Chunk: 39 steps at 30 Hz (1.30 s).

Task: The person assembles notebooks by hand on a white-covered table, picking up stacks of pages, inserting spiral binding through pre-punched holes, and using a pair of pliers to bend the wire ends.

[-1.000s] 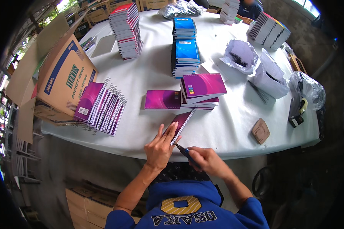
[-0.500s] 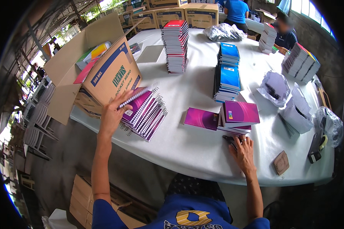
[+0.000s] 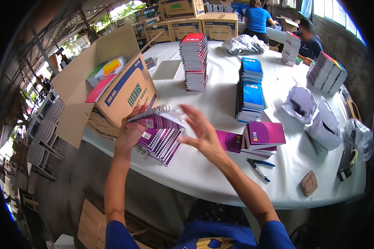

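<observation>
My left hand (image 3: 131,129) grips a purple spiral notebook (image 3: 164,121), tilted up with its wire coil at the top. Just right of it, my right hand (image 3: 204,137) is raised with thumb and fingers apart, holding nothing. Below the held notebook a stack of purple spiral notebooks (image 3: 164,148) lies on the white-covered table (image 3: 203,178). Right of my right hand are a single flat purple notebook (image 3: 230,141) and a short purple pile (image 3: 265,135). Blue-handled pliers (image 3: 259,169) lie in front of that pile.
An open cardboard box (image 3: 126,93) with notebooks inside stands at left. Tall stacks of red notebooks (image 3: 194,62) and blue notebooks (image 3: 251,95) rise farther back. White bags (image 3: 326,130), a tape dispenser (image 3: 345,164) and a brown folded piece (image 3: 309,183) lie at right. Two people are beyond.
My right hand has left the pliers and moved up and left toward the held notebook. My left hand has shifted slightly right, still holding the notebook, which is now tilted differently.
</observation>
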Motion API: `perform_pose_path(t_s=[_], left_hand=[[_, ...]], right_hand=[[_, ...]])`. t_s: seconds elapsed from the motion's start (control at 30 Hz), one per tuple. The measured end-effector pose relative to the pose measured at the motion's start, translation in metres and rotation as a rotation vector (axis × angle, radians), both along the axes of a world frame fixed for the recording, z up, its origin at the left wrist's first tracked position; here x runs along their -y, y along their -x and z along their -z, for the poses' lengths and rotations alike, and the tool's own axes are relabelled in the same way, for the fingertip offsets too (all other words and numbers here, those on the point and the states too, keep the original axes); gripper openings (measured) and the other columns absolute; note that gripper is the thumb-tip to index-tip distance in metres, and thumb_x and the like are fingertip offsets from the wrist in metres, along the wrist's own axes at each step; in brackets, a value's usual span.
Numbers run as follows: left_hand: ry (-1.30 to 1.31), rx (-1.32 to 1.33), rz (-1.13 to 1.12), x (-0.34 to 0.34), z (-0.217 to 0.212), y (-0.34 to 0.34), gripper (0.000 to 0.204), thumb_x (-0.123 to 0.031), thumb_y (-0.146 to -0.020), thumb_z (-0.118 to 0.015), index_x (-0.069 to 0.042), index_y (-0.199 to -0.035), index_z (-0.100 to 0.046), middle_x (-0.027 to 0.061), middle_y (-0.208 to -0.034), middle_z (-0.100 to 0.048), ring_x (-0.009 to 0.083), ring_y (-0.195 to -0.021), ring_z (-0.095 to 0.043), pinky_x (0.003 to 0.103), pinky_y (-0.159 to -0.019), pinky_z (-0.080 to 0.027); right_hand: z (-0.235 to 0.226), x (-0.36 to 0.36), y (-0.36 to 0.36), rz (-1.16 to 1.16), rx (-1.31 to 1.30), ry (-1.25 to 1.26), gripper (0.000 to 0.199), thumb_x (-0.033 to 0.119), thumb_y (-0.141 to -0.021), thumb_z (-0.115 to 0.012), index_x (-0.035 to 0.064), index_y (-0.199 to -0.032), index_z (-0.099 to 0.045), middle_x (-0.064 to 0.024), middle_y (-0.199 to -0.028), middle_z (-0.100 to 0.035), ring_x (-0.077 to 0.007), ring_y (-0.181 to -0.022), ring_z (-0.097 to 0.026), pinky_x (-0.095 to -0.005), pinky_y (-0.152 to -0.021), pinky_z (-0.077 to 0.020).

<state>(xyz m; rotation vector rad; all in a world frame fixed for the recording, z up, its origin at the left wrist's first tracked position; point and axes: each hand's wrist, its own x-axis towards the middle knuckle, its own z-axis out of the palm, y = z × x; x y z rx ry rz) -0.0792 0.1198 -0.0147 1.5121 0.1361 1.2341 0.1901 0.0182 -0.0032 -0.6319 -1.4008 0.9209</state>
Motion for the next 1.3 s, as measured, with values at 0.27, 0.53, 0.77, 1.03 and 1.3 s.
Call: perform_pose_path(t_s=[0.27, 0.53, 0.77, 1.03, 1.3], left_hand=[[0.255, -0.177, -0.108, -0.032, -0.028, 0.027, 0.082, -0.058, -0.101, -0.036, -0.001, -0.156, -0.013, 0.0209, -0.155, -0.034, 0.0311, -0.142, -0.036, 0.042, -0.116, -0.033], [0.61, -0.636, 0.112, -0.041, -0.019, 0.035, 0.072, -0.017, -0.097, -0.064, 0.004, -0.153, -0.024, 0.0106, -0.14, -0.052, 0.0123, -0.119, -0.055, 0.027, -0.103, -0.044], [0.503, -0.724, 0.118, -0.04, -0.023, 0.027, 0.068, -0.018, -0.099, -0.061, 0.004, -0.152, -0.026, 0.011, -0.14, -0.052, 0.0139, -0.122, -0.053, 0.027, -0.105, -0.043], [0.609, -0.826, -0.306, -0.083, 0.026, 0.054, 0.067, -0.047, -0.104, -0.043, 0.007, -0.143, -0.04, 0.0167, -0.138, -0.054, 0.0173, -0.122, -0.055, 0.032, -0.104, -0.046], [0.807, -0.736, 0.006, -0.072, 0.014, 0.027, 0.057, -0.044, -0.105, -0.043, 0.006, -0.133, -0.052, 0.0143, -0.123, -0.065, 0.0175, -0.104, -0.066, 0.033, -0.09, -0.057]], right_hand=[[-0.022, -0.054, 0.063, 0.574, 0.799, -0.746, 0.039, 0.009, -0.08, -0.062, 0.0082, -0.119, -0.068, -0.0064, -0.114, -0.069, -0.0218, -0.115, -0.06, -0.0372, -0.092, -0.0459], [0.042, -0.021, 0.033, 0.389, 0.777, -0.435, 0.057, -0.009, -0.071, -0.063, 0.0071, -0.126, -0.062, -0.0128, -0.127, -0.06, -0.0293, -0.119, -0.054, -0.0448, -0.102, -0.0411], [0.067, -0.028, 0.023, 0.42, 0.458, -0.151, 0.05, -0.01, -0.089, -0.054, 0.0028, -0.137, -0.049, -0.0178, -0.138, -0.052, -0.0373, -0.123, -0.052, -0.0417, -0.101, -0.0472], [0.102, -0.028, 0.062, 0.284, 0.267, -0.029, 0.064, 0.001, -0.099, -0.049, -0.003, -0.153, -0.014, -0.0349, -0.155, -0.021, -0.0448, -0.144, -0.028, -0.0415, -0.117, -0.0278], [0.095, -0.013, 0.103, 0.326, 0.488, 0.086, 0.078, 0.028, -0.102, -0.052, -0.0117, -0.151, -0.006, -0.0426, -0.154, -0.005, -0.0497, -0.147, -0.01, -0.0524, -0.119, -0.0195]])
